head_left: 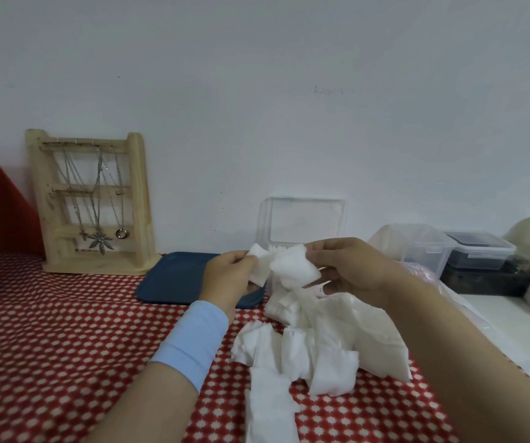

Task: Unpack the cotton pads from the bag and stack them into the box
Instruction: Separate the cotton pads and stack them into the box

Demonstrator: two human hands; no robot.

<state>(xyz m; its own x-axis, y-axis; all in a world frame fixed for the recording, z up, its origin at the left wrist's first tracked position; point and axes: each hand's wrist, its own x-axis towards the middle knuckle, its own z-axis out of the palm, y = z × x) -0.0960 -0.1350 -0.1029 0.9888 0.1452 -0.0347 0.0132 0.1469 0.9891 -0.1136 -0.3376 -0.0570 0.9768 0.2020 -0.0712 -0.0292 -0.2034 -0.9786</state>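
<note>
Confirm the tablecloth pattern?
Red tablecloth covered with small white star-like dots, seen in the head view.

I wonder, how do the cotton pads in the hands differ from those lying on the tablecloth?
The held pads are a small bunch; the loose pads are many more. The held pads are pinched between the left hand and right hand, off the table; the loose pads lie jumbled on the red tablecloth. Both are white and thin.

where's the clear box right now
The clear box stands centre-right in the head view, against the wall, lid raised, behind the left hand and right hand holding cotton pads, with the blue tray to its left.
</note>
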